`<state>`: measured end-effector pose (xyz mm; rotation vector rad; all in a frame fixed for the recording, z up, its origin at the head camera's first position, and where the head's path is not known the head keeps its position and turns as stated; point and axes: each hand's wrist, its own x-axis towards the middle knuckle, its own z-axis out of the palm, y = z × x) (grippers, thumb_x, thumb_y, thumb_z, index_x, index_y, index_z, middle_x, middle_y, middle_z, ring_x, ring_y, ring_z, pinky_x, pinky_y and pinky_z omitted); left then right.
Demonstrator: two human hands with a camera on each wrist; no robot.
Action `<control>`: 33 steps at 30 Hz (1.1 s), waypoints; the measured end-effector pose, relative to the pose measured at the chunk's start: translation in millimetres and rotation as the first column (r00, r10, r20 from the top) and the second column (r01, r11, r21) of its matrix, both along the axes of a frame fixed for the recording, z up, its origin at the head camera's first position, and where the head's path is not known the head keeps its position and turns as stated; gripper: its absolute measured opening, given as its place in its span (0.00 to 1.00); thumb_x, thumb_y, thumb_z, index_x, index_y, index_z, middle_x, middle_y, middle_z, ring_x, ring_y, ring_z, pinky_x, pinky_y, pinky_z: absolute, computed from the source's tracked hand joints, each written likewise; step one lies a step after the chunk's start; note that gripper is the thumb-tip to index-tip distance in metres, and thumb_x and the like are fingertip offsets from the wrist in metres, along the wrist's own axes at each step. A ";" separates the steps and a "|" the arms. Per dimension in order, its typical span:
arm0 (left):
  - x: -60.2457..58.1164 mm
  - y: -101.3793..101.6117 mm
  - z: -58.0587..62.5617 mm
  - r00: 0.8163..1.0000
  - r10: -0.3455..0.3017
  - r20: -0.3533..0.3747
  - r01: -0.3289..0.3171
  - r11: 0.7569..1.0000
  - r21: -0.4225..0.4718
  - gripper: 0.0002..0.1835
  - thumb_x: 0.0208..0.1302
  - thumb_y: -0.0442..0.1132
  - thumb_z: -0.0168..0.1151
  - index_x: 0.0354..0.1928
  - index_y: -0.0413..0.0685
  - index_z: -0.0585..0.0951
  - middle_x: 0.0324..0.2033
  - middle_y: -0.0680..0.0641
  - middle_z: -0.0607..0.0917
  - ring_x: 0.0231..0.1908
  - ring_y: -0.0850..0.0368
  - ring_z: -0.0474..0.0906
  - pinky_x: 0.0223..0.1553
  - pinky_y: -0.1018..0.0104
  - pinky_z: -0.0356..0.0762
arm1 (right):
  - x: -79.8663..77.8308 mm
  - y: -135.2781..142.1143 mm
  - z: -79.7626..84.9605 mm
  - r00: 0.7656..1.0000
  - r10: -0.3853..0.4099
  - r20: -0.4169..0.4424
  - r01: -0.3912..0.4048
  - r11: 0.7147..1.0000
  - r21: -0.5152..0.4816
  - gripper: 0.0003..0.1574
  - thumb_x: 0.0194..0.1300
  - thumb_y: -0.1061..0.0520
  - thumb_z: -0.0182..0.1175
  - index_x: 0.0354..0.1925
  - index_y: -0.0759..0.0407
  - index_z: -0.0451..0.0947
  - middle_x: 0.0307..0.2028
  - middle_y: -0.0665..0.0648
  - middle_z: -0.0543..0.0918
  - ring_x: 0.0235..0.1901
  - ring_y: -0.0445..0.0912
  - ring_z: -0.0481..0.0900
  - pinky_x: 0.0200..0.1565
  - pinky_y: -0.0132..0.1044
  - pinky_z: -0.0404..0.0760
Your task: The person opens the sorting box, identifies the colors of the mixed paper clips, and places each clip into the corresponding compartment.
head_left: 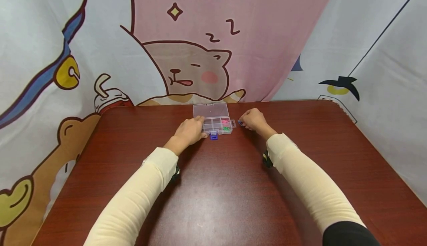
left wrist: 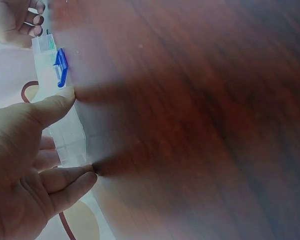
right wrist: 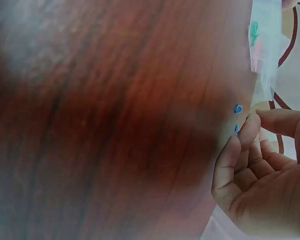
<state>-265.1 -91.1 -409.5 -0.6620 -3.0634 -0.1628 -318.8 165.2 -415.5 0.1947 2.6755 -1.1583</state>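
Box [head_left: 215, 121]: clear, compartmented, lid open toward the curtain [head_left: 213, 34], far centre of the worktop [head_left: 220, 186]; pink and green clips inside. Left hand [head_left: 189, 131]: thumb and fingers pressed on the box's left end, apparently steadying it. Right hand [head_left: 252, 119]: just right of the box, fingertips pinching a small blue clip [right wrist: 237, 128] off the worktop. Purple clip [head_left: 214, 136]: touching the box's front.

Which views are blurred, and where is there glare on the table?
Head view: sharp, with pale glare on the table between the sleeves. Left wrist view: the table is soft, and the box is washed out. Right wrist view: the table is blurred; the fingers are clearer.
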 end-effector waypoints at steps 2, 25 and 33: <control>0.1 0.1 0.1 1.000 0.001 0.003 -0.001 1.000 0.001 0.30 0.62 0.52 0.67 0.58 0.40 0.73 0.47 0.44 0.80 0.41 0.43 0.82 0.46 0.52 0.80 | 0.8 1.5 -1.0 1.000 0.001 0.003 -0.001 1.000 0.003 0.12 0.65 0.57 0.58 0.38 0.64 0.84 0.20 0.54 0.81 0.15 0.40 0.73 0.19 0.31 0.74; -1.0 0.3 0.7 1.000 -0.008 -0.002 0.008 1.000 -0.023 0.30 0.63 0.53 0.65 0.58 0.39 0.72 0.48 0.44 0.79 0.42 0.42 0.82 0.46 0.51 0.80 | 11.8 -5.8 0.8 0.998 0.047 -0.044 -0.032 0.951 0.306 0.13 0.65 0.49 0.58 0.28 0.54 0.82 0.21 0.52 0.82 0.24 0.47 0.79 0.26 0.42 0.74; -1.9 0.6 -1.6 1.000 -0.003 0.004 0.003 1.000 -0.025 0.30 0.63 0.53 0.65 0.59 0.40 0.72 0.48 0.44 0.79 0.42 0.43 0.82 0.46 0.52 0.80 | 11.7 -6.1 -0.3 0.998 0.046 -0.042 -0.031 0.951 0.308 0.13 0.63 0.51 0.57 0.26 0.54 0.81 0.20 0.51 0.81 0.23 0.47 0.78 0.26 0.42 0.73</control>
